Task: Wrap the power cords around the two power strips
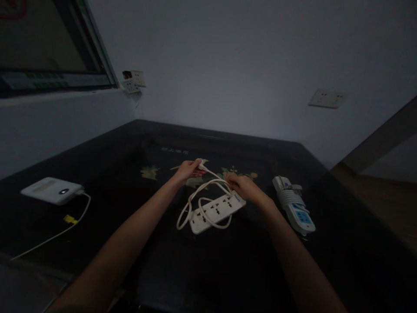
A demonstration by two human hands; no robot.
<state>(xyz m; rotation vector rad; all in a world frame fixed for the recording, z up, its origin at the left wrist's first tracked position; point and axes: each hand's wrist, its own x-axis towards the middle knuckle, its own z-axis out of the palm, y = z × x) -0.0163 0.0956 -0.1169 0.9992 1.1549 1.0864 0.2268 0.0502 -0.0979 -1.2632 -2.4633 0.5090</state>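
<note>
A white power strip (216, 211) lies at a slant on the dark table in front of me, its sockets facing up. Its white cord (190, 208) loops loosely over and around it. My left hand (190, 169) is closed on the plug (202, 164) at the cord's end, beyond the strip. Close to the strip's far right end, my right hand (240, 183) is closed around the cord; its fingertips are partly hidden behind the hand.
A second power strip (295, 204), wrapped in its own cord, lies to the right. On the left sits a white box-like device (54, 190) with a thin cable (87, 206) bearing a yellow tag (70, 219). Wall sockets (326, 98) are above the dark table (195, 269).
</note>
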